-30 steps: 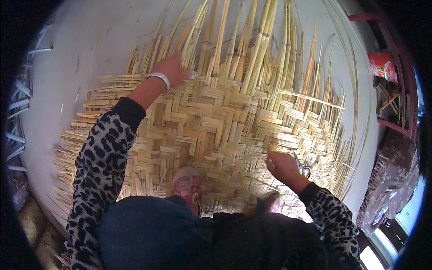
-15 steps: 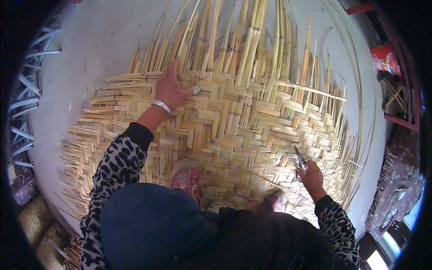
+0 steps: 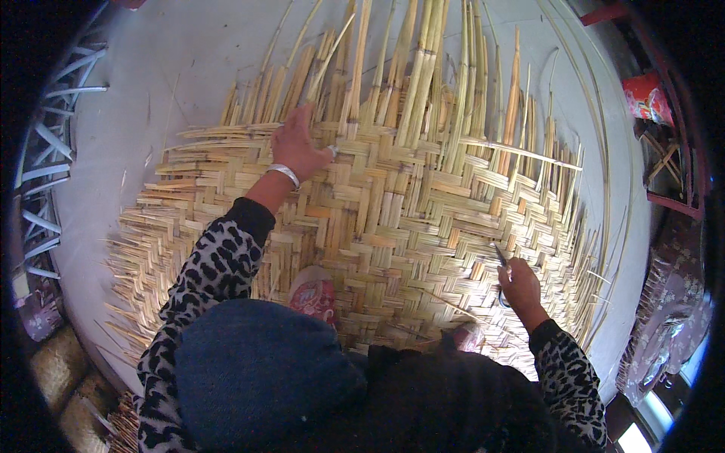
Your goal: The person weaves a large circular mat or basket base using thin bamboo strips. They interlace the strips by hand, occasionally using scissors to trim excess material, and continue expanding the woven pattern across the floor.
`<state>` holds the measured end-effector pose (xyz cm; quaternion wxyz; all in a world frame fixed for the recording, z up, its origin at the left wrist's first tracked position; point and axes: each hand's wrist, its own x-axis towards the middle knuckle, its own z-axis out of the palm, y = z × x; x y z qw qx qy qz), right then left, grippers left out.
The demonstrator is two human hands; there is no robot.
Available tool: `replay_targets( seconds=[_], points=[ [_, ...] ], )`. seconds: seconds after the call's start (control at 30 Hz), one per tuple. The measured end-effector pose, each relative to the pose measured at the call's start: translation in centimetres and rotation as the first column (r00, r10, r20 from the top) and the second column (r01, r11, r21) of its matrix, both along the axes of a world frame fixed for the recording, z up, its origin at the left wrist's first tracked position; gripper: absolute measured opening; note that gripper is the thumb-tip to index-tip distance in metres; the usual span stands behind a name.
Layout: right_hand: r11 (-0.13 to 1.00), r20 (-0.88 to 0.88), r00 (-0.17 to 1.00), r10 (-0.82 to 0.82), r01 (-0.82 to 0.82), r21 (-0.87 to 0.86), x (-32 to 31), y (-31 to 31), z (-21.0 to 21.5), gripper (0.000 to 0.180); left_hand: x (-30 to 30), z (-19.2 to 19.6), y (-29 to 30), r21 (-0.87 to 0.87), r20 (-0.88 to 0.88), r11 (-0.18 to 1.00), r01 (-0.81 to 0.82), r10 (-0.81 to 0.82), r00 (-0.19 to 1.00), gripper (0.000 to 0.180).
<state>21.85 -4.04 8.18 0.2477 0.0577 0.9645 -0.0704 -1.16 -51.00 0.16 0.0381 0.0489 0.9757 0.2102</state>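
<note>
Across the upper left of the woven mat (image 3: 377, 241), my left hand (image 3: 297, 147) lies with its fingers released and spread, a pale bracelet (image 3: 284, 175) at the wrist. Right of the mat's middle, my right hand (image 3: 521, 287) grasps scissors (image 3: 500, 255); a dark blade pokes past my fingers, which hide much of the rest. The mat lies on the pale floor (image 3: 91, 189), one patterned shoe (image 3: 312, 298) on it, partly covered by my dark clothing (image 3: 264, 370); the other shoe (image 3: 468, 337), further right on the mat, is hard to make out. Long strips (image 3: 419, 75) rise from the mat's far edge, the tallest cut off by the view. Beyond the mat's right side, a red package (image 3: 647, 98) shows by a red frame (image 3: 691, 151); its markings are too small to read, its contents hidden.
</note>
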Motion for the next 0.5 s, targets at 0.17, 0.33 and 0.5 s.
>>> replay_targets(
  seconds=[0.17, 0.33, 0.5],
  points=[
    [0.999, -0.110, 0.993, 0.031, -0.036, -0.041, 2.7, 1.8, -0.2, 0.022, 0.0, -0.5, 0.0, -0.006, 0.019, 1.000, -0.014, 0.014, 1.000, 0.094],
    [1.000, -0.129, 0.991, 0.021, -0.021, -0.004, 4.4, 2.9, -0.4, 0.026, -0.5, 0.0, -1.6, 0.186, -0.035, 0.983, 0.006, 0.001, 0.999, 0.083],
    [0.996, -0.065, 0.997, -0.037, 0.042, 0.078, 4.9, 3.4, -1.0, 0.030, -1.4, 1.5, -1.0, 0.162, -0.351, 0.986, 0.037, 0.022, 0.936, 0.063]
  ],
)
